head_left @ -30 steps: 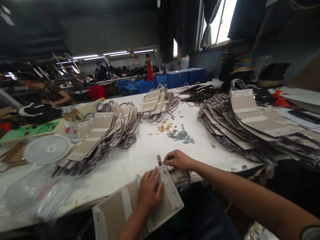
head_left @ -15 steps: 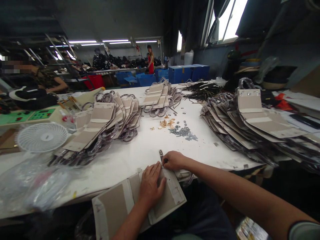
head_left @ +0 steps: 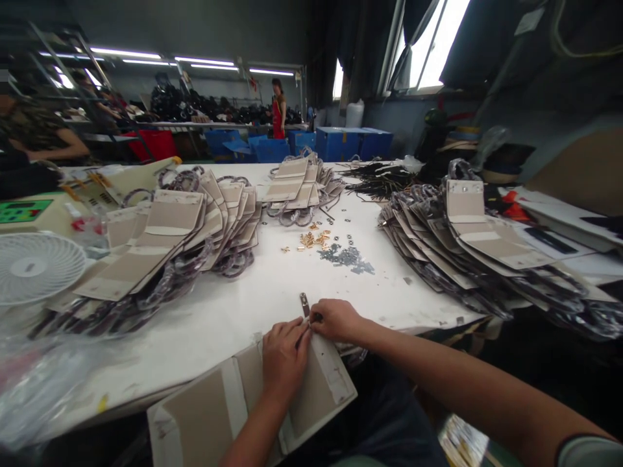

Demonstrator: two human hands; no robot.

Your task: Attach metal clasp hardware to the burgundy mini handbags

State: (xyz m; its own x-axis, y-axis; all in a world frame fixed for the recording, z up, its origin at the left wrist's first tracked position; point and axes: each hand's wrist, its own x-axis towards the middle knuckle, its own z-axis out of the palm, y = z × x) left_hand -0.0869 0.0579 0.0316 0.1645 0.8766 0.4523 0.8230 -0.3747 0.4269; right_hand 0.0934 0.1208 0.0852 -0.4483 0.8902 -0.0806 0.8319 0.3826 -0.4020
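A beige bag panel (head_left: 195, 402) with white strips lies across the table's front edge and over my lap. My left hand (head_left: 283, 357) rests on it, thumb closed against the fingers, at its upper edge. My right hand (head_left: 335, 320) is pinched just beside the left fingertips. A small dark thing shows in its curled fingers, too hidden to name. Beyond the fingertips, a short dark strap with a metal fitting (head_left: 304, 301) sticks out onto the white table (head_left: 233, 318). The contact point between both hands is covered by the fingers.
Gold-coloured metal pieces (head_left: 312, 240) and small grey metal plates (head_left: 346, 257) lie mid-table. Beige bag pieces are stacked at left (head_left: 170, 214), back (head_left: 289, 178) and right (head_left: 496, 240). A white fan (head_left: 36, 266) and clear plastic (head_left: 58, 383) are at left. Black cords (head_left: 379, 175) lie behind.
My left thumb has swung in from a spread position to the fingers, and the left fingertips now meet the right ones. The view has turned slightly right, shifting the scene left.
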